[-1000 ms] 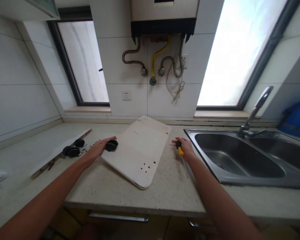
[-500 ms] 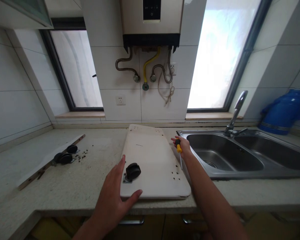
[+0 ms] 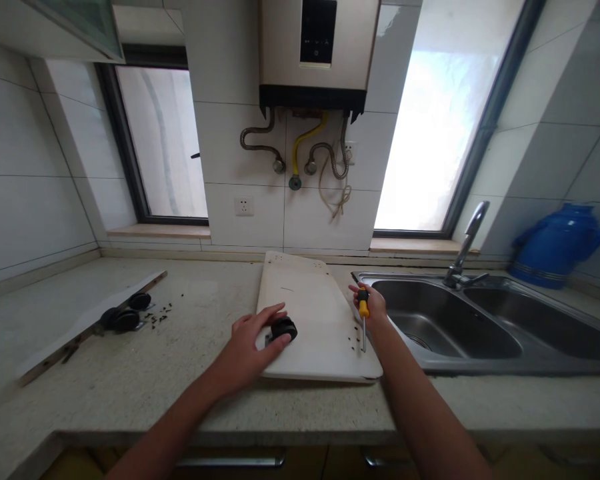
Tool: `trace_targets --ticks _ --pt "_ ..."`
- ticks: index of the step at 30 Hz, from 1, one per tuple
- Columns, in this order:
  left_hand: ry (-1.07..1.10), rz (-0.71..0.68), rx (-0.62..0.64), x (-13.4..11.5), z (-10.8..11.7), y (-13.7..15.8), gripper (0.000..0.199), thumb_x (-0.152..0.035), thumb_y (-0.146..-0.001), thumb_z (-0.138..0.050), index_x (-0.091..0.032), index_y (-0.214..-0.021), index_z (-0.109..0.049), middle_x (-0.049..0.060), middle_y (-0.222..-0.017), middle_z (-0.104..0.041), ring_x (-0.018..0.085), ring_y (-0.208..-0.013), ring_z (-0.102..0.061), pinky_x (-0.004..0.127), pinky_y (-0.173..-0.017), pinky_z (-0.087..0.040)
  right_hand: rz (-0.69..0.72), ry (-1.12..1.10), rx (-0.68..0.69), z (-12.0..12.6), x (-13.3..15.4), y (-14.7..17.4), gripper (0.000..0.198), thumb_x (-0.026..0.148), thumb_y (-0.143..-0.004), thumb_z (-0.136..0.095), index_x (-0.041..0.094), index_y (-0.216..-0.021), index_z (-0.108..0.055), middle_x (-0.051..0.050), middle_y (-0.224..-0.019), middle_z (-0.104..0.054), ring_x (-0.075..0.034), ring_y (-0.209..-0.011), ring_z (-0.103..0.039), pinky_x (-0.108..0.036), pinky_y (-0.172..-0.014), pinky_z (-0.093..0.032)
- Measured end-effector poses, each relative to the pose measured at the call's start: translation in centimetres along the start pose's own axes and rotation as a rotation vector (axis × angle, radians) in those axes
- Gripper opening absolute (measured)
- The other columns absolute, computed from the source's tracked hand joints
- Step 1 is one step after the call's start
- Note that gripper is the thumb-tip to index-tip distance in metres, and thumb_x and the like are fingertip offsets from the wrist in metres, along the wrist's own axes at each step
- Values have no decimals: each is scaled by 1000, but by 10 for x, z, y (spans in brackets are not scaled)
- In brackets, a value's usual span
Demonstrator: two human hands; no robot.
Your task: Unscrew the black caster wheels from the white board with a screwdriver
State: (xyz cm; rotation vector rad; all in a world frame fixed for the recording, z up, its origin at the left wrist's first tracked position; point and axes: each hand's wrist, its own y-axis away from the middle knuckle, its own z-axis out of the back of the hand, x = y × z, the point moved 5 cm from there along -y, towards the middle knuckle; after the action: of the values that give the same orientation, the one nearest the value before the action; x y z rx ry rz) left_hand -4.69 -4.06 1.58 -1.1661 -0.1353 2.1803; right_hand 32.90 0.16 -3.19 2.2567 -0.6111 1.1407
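A white board (image 3: 313,360) lies flat on the counter, with small holes near its corners. At its near left corner stands a black caster wheel (image 3: 284,328) on a metal plate. My left hand (image 3: 250,340) is curled around this caster, thumb on its near side and fingers on its far side. The hand partly hides the plate. My right hand (image 3: 377,307) grips a screwdriver (image 3: 363,308) with a yellow and black handle, its shaft pointing down toward the holes at the board's near right corner.
Loose black casters (image 3: 123,320), scattered screws (image 3: 159,316) and a long thin strip (image 3: 95,327) lie on the counter (image 3: 200,287) to the left. A double steel sink (image 3: 445,323) with a faucet (image 3: 467,247) is at the right, a blue container (image 3: 555,243) behind it. A water heater (image 3: 313,53) hangs above.
My left hand has moved from the board's left edge onto the caster, closing around it. The board has shifted slightly. My right hand still holds the screwdriver, now pointing more steeply down.
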Motion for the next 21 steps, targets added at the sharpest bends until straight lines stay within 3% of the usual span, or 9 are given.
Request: trace_targets --ticks 2,5,9,13,17,21 --pt "119 -3 178 -8 9 -22 72 -55 -93 -82 -27 -157 -66 14 -146 -78 35 -141 -67 56 -128 -44 -6 -10 10 -1 -4 -1 44 46 -107 -72 18 -140 -68 -11 -138 -71 -23 -117 -73 -44 -100 -67" --pt "141 -37 428 -21 11 -57 55 -56 -87 -89 -22 -130 -82 12 -126 -83 31 -124 -72 45 -112 -52 -12 -25 31 -1 -6 -4 43 46 -107 -72 18 -139 -69 -11 -136 -72 -22 -116 -73 -44 -99 -67" --pt "170 -112 763 -32 -12 -92 43 -60 -88 -87 -18 -97 -86 8 -97 -81 20 -90 -70 32 -85 -53 12 -49 44 2 -3 -9 42 46 -107 -72 17 -137 -69 -10 -132 -73 -21 -112 -74 -41 -95 -68" --pt "265 -121 1076 -28 -40 -101 57 -75 -91 -80 -18 -81 -79 5 -76 -73 15 -69 -60 28 -68 -47 50 -79 49 3 2 -12 41 46 -107 -72 17 -135 -69 -10 -129 -73 -20 -108 -74 -39 -92 -68" --pt "447 -127 1130 -20 -48 -101 71 -86 -98 -60 -19 -77 -72 4 -78 -70 15 -71 -58 28 -74 -51 114 -119 62 -1 5 -11 39 48 -108 -71 16 -128 -70 -7 -116 -73 -15 -94 -72 -32 -81 -66" --pt "574 -153 1047 -14 -44 -104 71 -73 -109 -45 -18 -72 -69 4 -72 -66 14 -67 -55 28 -73 -48 257 -190 130 -20 22 8 40 55 -109 -66 15 -111 -69 1 -89 -66 -8 -68 -58 -22 -61 -54"
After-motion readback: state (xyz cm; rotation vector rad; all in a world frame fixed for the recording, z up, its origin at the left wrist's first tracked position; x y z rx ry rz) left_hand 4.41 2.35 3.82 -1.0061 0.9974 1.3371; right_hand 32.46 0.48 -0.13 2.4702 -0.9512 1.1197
